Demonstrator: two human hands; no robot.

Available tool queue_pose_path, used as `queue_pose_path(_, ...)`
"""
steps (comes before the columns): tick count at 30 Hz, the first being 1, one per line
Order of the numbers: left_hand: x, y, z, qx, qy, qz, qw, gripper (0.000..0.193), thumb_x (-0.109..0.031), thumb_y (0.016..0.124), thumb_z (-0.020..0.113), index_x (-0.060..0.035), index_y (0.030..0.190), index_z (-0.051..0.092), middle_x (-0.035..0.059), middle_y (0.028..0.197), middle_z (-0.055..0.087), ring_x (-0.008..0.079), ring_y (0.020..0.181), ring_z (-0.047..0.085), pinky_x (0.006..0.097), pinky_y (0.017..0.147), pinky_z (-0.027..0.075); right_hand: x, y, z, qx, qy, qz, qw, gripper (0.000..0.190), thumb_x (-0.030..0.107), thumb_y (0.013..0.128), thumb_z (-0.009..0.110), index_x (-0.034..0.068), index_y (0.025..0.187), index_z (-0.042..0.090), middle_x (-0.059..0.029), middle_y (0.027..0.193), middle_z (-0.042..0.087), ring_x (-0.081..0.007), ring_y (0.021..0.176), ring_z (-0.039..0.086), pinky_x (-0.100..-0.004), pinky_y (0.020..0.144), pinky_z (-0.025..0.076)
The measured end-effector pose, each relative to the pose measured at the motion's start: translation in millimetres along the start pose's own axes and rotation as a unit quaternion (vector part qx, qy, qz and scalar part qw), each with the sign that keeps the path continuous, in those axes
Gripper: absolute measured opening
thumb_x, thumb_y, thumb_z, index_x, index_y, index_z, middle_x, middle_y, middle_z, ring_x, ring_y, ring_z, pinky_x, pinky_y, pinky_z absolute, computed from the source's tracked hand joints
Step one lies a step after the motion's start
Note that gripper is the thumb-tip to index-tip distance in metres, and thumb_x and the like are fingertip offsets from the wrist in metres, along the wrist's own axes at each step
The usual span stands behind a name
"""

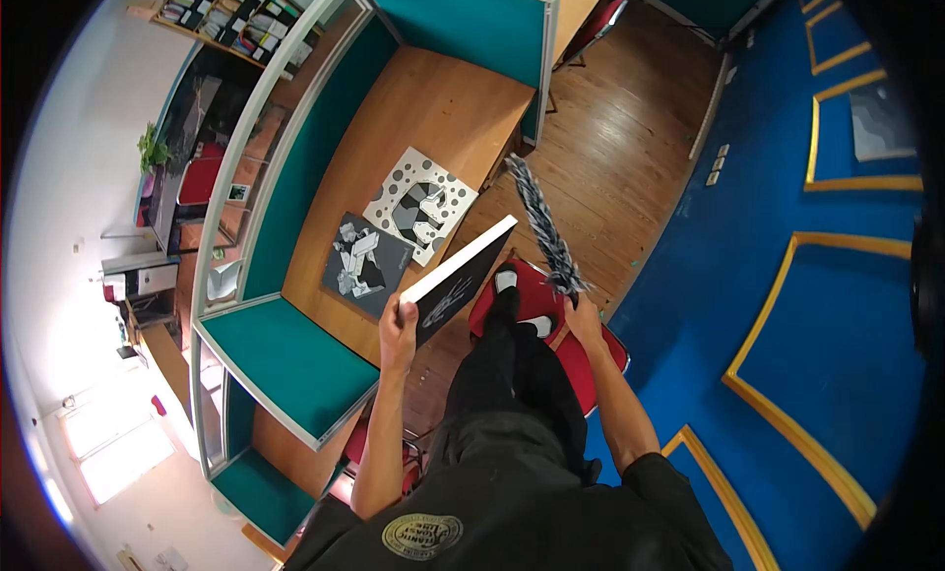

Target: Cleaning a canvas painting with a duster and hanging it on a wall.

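Observation:
My left hand [399,335] grips the lower left corner of a canvas painting [461,283] with white edges and a dark face, held tilted in the air. In my right hand [583,320] is the handle of a fluffy grey duster [545,228], which points up and away from me, apart from the canvas. On the wooden desk [450,98] lie two more pictures: a white canvas with grey dots and an animal figure [421,205], and a dark grey canvas with light shapes [365,264], close beside each other.
My feet are on a red chair [517,276] with a metal frame. Green partitions [295,364] with pale rims surround the desk. At the right is a blue wall [686,290] with gold frames [768,298]. Another red chair [594,28] stands on the wooden floor farther off.

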State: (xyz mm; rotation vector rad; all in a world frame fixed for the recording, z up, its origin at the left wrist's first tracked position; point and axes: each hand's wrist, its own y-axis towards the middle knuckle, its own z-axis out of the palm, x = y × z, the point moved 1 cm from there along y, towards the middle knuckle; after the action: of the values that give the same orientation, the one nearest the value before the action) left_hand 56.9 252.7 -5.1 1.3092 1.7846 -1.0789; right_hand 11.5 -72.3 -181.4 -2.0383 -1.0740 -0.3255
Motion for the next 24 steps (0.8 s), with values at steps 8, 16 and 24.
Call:
queue_pose_path(8,48.2,-20.6,-22.9,-0.079,-0.011,-0.139,0.987,0.048,-0.046,0.091,0.054,0.0002,0.103,0.054,-0.0029,0.078,0.042,0.0063,0.072,0.037,0.0206,0.063,0.032,101.9,137.4,78.0,0.096,0.003,-0.113,0.989,0.045,0.014,0.081,0.054,0.004,0.122,0.042,-0.0303,0.103,0.058,-0.0478,0.097,0.054,-0.0519,0.084,0.043)
queue_pose_path(16,72.0,-7.6,-15.7,-0.117,0.064,-0.162,0.978,0.055,-0.051,0.093,0.045,0.0012,0.112,0.047,0.0005,0.078,0.043,0.0094,0.071,0.039,0.0237,0.063,0.034,187.5,265.4,118.2,0.045,0.13,-0.257,0.957,0.063,-0.007,0.077,0.052,0.007,0.136,0.034,-0.0209,0.116,0.054,-0.0304,0.104,0.056,-0.0361,0.089,0.044)
queue_pose_path(24,56.1,22.8,-21.6,-0.097,0.097,-0.079,0.987,0.059,-0.051,0.092,0.047,0.0031,0.114,0.046,0.0107,0.081,0.056,0.0214,0.075,0.053,0.0305,0.07,0.043,182.1,148.4,49.5,0.038,0.329,-0.179,0.926,0.042,0.001,0.088,0.049,0.005,0.13,0.043,-0.0169,0.118,0.053,-0.0219,0.1,0.057,-0.0323,0.087,0.046)
